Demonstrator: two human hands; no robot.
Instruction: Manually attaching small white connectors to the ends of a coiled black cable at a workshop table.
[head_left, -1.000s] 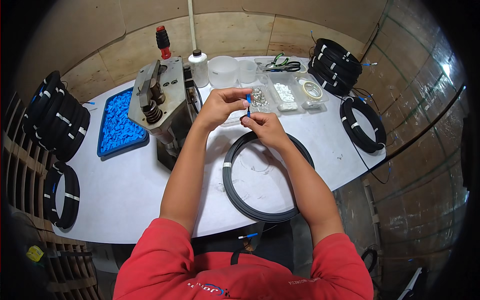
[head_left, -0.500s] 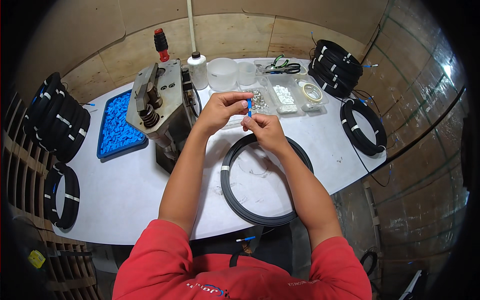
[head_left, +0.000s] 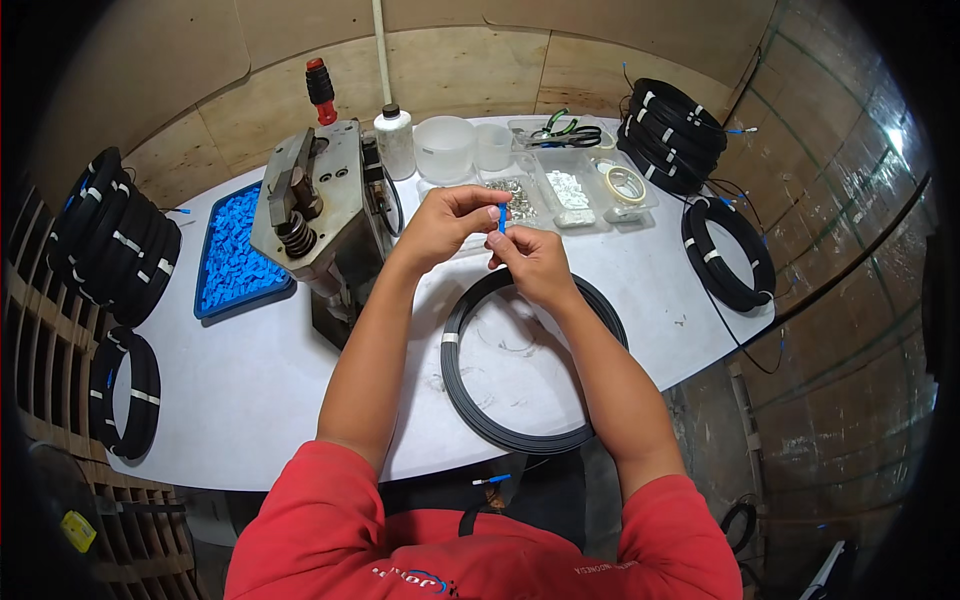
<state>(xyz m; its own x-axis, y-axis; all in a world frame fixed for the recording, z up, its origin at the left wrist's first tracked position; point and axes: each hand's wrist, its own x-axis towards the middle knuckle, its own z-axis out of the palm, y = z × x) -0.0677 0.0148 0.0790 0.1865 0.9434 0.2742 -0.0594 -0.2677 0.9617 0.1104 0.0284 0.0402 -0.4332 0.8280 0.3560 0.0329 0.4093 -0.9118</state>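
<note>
Over the far middle of the table, both hands meet at a small blue connector [head_left: 503, 217]. My left hand [head_left: 448, 228] pinches its upper end between thumb and fingers. Just below, my right hand [head_left: 535, 265] is closed on its lower end. Whether a cable runs out of the connector into the right hand is hidden by the fingers. Beneath my right hand and forearm lies a coil of black cable [head_left: 455, 372], bound with a white band. Close to my body, beyond the near table edge, another blue connector with a white tip [head_left: 492, 480] shows.
A metal press [head_left: 335, 185] stands left of my hands, beside a blue tray [head_left: 207, 308] of blue pieces. Behind are a white bottle [head_left: 395, 145], clear tubs [head_left: 445, 148] and boxes of small parts [head_left: 568, 190]. Stacked black coils [head_left: 672, 135] flank the table.
Both hands stay pinched on the blue connector, which has shifted very slightly right. Less of it shows between the fingers. The cable coil lies where it was.
</note>
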